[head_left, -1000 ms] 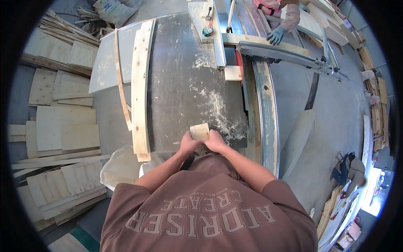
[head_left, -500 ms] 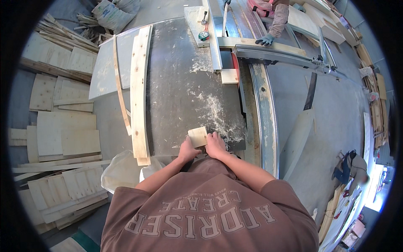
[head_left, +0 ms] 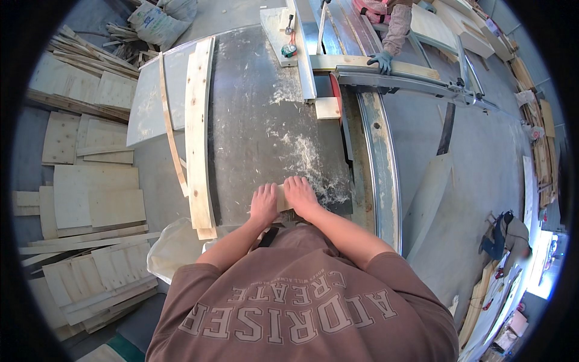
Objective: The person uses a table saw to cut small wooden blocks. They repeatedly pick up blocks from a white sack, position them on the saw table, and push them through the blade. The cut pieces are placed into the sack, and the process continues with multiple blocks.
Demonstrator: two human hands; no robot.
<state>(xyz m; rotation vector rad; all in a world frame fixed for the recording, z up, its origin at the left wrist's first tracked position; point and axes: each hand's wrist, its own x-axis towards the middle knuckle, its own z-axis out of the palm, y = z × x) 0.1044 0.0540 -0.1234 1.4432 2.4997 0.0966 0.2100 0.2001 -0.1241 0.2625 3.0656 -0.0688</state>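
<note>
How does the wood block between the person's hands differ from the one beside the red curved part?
The held block is at the near end of the dark table, while the far block is farther up. The left hand and right hand are on the held block; no hand touches the far block. Hands hide much of the held block; the far block shows openly. Both are pale wood.

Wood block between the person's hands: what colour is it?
Pale yellowish tan; the visible part of the wood block shows best in the head view.
</note>
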